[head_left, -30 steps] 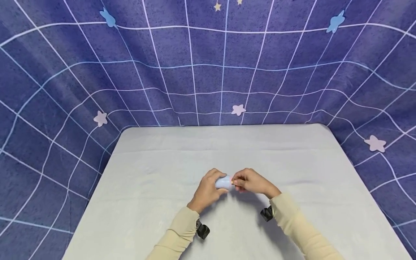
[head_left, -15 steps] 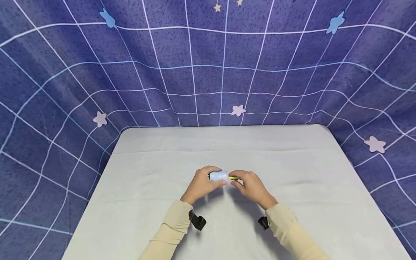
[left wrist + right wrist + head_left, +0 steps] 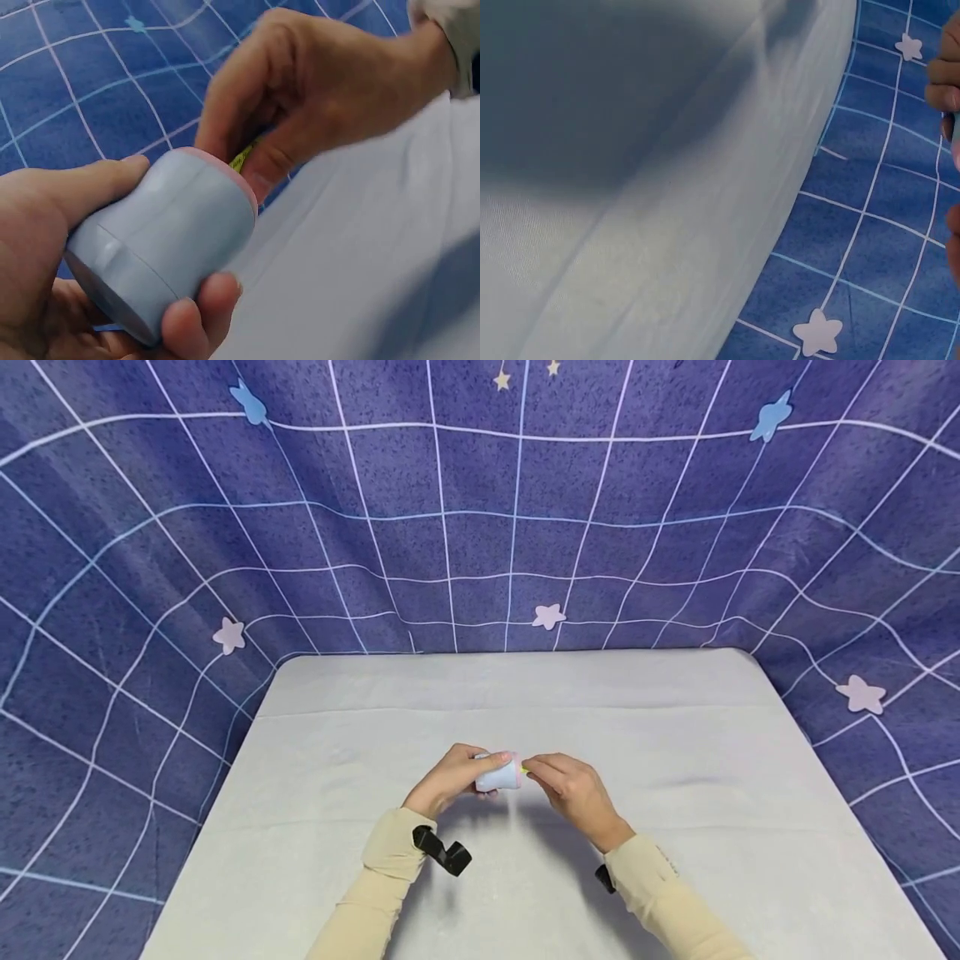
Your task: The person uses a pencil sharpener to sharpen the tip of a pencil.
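- We are gripping a smooth pale-blue, pink-rimmed cylinder (image 3: 176, 225) in our left hand (image 3: 450, 777)
- Our right hand (image 3: 576, 789) is slanting inward, pinching a thin yellow-green stick (image 3: 241, 157)

No legible text, brand, number or sign in any view, only dark marks on the yellow piece (image 3: 241, 157) at one end of the blue container (image 3: 176, 217), too small and blurred to read

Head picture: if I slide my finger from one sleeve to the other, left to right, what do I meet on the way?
Left sleeve → left hand → blue gadget with a pink end → a bit of yellow stick → right hand → right sleeve.
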